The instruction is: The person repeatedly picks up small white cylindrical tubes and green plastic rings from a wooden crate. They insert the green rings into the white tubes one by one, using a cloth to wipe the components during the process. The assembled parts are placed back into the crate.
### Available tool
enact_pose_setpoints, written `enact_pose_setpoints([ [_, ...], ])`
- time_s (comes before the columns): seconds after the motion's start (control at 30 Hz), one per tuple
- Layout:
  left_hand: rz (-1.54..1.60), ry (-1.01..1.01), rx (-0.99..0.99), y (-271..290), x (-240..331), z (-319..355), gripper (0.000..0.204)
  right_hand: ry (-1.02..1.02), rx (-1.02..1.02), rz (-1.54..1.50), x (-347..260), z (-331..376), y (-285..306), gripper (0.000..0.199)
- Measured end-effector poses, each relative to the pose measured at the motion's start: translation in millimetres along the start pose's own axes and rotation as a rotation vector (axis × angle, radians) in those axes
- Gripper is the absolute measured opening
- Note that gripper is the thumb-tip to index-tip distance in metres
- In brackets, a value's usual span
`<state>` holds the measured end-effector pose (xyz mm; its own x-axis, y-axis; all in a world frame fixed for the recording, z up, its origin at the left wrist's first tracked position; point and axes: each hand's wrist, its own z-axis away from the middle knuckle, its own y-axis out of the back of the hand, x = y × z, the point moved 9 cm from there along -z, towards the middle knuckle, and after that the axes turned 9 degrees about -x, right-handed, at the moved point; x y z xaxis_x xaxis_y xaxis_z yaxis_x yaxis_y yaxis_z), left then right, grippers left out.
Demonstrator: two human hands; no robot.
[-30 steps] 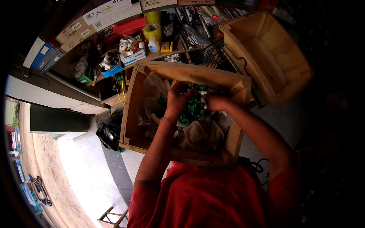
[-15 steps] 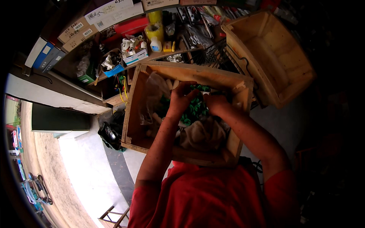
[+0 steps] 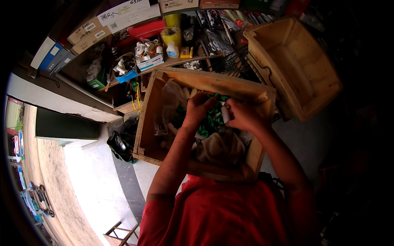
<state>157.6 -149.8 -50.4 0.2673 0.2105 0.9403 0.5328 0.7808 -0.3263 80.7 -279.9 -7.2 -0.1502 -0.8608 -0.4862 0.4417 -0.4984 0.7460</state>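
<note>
Both my hands are inside a wooden box [image 3: 213,78] that is in front of my body. In my right hand [image 3: 243,116] a short white cylindrical piece [image 3: 225,115] is pinched upright between thumb and fingers. My left hand [image 3: 198,107] is curled closed over the heap of small green plastic fittings [image 3: 212,119]; its fingertips are partly hidden, and what they pinch cannot be made out. A crumpled beige cloth [image 3: 219,148] lies at the box's near side. At its left side are a clear plastic bag [image 3: 170,98] and pale cylindrical pieces [image 3: 187,93].
A second wooden box [image 3: 293,69] stands tilted at the right. Behind, a shelf holds a carton of white pipe fittings [image 3: 150,62], a white bottle [image 3: 172,49], a yellow roll [image 3: 171,36] and bagged tools. A black bag [image 3: 123,143] lies on the floor at left.
My right hand has drawn back slightly to the right and turned, bringing the white cylinder into clear sight. My left hand stays over the green fittings. The whole view has shifted slightly.
</note>
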Motion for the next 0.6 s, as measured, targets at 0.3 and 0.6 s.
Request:
enact_pose_setpoints([
  [0.3, 0.145, 0.225, -0.039, -20, -8, 12, 0.024, 0.225, 0.177, -0.409, -23, 35, 5, 0.063],
  [0.6, 0.421, 0.250, -0.046, -20, -20, 12, 0.031, 0.278, 0.187, -0.574, -23, 34, 4, 0.064],
])
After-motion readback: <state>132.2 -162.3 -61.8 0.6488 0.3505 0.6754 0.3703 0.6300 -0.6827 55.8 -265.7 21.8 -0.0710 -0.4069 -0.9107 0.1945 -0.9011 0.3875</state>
